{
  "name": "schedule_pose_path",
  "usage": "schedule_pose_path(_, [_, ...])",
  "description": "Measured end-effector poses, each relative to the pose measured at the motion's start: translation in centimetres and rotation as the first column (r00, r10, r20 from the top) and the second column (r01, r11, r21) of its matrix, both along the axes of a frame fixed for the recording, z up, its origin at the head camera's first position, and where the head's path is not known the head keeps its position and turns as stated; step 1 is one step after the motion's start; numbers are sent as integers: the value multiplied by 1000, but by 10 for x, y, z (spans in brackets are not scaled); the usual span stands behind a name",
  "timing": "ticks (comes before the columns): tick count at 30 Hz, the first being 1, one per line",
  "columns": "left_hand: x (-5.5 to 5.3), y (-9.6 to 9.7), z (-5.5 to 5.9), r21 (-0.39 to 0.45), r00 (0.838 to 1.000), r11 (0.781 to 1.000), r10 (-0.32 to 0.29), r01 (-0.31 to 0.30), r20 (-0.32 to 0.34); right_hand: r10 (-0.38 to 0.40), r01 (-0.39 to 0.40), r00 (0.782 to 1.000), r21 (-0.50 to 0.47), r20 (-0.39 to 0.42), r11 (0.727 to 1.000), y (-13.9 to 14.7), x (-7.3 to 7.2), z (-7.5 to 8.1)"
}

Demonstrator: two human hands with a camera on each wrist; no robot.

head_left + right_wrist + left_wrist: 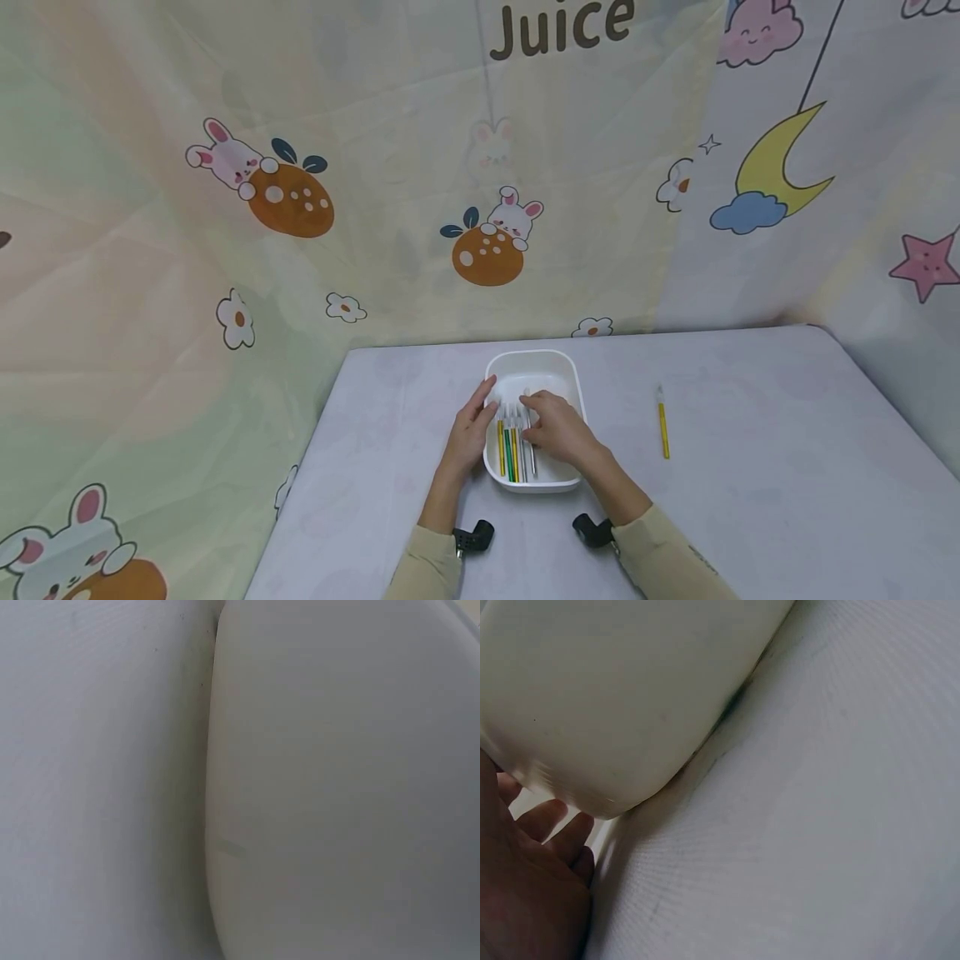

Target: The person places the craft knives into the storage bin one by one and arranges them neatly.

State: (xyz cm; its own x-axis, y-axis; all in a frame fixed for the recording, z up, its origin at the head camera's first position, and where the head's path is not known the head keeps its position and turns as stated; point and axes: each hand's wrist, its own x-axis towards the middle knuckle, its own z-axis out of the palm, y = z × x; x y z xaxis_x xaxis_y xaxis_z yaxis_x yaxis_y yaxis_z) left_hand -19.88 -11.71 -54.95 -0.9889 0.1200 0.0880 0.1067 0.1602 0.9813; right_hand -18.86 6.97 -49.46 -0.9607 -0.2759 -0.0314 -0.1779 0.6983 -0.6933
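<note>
A white tray (pixel 534 362) with rounded corners sits on the table, several slim pens (pixel 507 450) lying side by side in its left half. Their barrels are yellow, green and silver, with pale caps. My left hand (pixel 467 437) holds the tray's left side, thumb at the rim; in the left wrist view its fingers (pixel 570 836) lie against the outer wall. Reaching over the right rim, my right hand (pixel 561 429) pinches a silver pen (pixel 533 460) at the right of the row between thumb and index finger. The right wrist view shows only tray wall (pixel 337 787) and tablecloth.
A yellow pen (pixel 663 429) with a clear cap lies apart on the white-covered table (pixel 750 500), to the right of the tray. Behind the table hangs a printed cloth (pixel 405 167) with rabbits and flowers. A black wrist camera (pixel 474 537) sits at the left wrist.
</note>
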Motion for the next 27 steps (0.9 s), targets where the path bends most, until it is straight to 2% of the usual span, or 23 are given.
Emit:
schedule_pose_path(10, [-1, 0, 0, 6, 1000, 1000, 1, -1, 1, 47, -48, 999, 25, 16, 999, 0, 1, 0])
schedule_pose_path(27, [-1, 0, 0, -9, 1000, 1000, 1, -1, 7, 72, -71, 997, 71, -5, 995, 0, 3, -2])
